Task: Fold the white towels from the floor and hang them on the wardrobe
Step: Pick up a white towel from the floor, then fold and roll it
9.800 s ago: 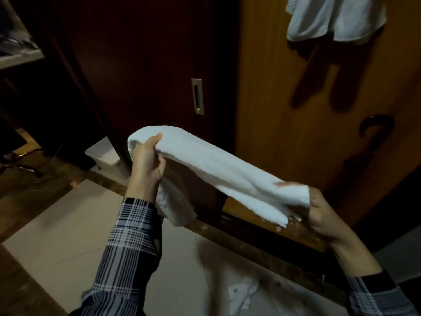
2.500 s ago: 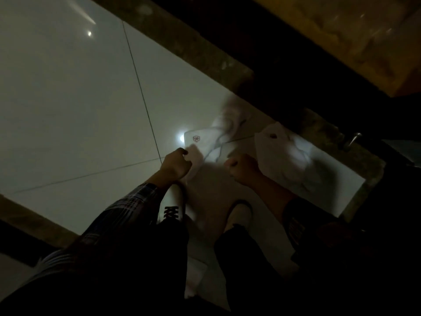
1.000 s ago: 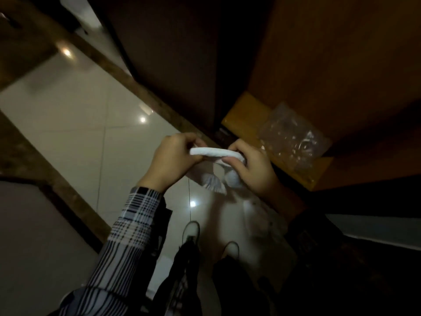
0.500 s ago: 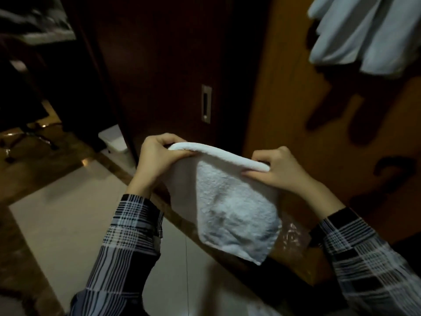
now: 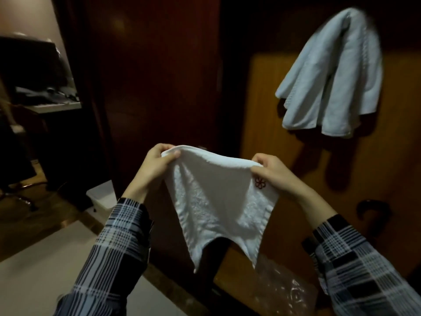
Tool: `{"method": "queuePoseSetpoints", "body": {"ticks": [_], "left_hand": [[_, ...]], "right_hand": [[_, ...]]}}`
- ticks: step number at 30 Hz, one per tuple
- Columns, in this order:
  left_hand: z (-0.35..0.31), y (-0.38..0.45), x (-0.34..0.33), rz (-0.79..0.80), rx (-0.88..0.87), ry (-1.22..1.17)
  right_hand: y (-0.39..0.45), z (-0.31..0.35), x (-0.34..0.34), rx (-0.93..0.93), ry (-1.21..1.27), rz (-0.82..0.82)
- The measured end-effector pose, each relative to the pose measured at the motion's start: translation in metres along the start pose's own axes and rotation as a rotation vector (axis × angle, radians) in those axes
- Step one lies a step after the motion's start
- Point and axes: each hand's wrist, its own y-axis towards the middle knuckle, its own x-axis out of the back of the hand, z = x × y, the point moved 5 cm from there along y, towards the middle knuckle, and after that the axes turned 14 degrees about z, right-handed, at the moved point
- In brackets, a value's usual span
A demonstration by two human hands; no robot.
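Observation:
I hold a small white towel [image 5: 216, 201] spread in front of me at chest height. My left hand [image 5: 157, 165] pinches its upper left corner and my right hand [image 5: 271, 172] pinches its upper right corner, beside a small dark flower emblem. The towel hangs down in two points. Behind it stands the wardrobe [image 5: 273, 110], with a dark door on the left and a lighter brown door on the right. Other white towels [image 5: 337, 80] hang draped high on the wardrobe at the upper right.
A curved dark handle [image 5: 373, 210] sits on the brown door at the right. Clear plastic wrap [image 5: 287, 290] lies on a wooden ledge below the towel. A white bin [image 5: 102, 197] stands by the dark door. A desk [image 5: 52, 106] and chair base are at the left.
I have lifted the towel from the floor and stood up. Since half a second ago the towel has opened wider between my hands and the view has tilted upward.

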Motion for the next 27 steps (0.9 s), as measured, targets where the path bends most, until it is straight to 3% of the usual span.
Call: {"method": "queuePoseSetpoints", "body": {"ticks": [5, 9, 13, 17, 22, 27], "left_hand": [[0.006, -0.014, -0.011, -0.048, 0.06, -0.089], [0.01, -0.036, -0.035, -0.078, 0.104, -0.384], [-0.007, -0.05, -0.056, 0.106, -0.034, -0.507], [-0.015, -0.055, -0.06, 0.141, -0.099, -0.463], [-0.006, -0.07, -0.052, 0.034, -0.044, -0.53], [0.012, -0.081, -0.061, 0.128, 0.007, -0.498]], "right_hand": [[-0.005, 0.014, -0.009, -0.084, 0.299, -0.18], [-0.016, 0.026, -0.025, -0.048, 0.469, -0.157], [-0.024, 0.05, -0.041, 0.052, 0.317, -0.035], [-0.032, 0.069, -0.055, 0.16, 0.423, 0.185], [-0.04, 0.069, -0.066, 0.249, 0.294, 0.129], [-0.045, 0.07, -0.075, 0.274, -0.091, -0.202]]}}
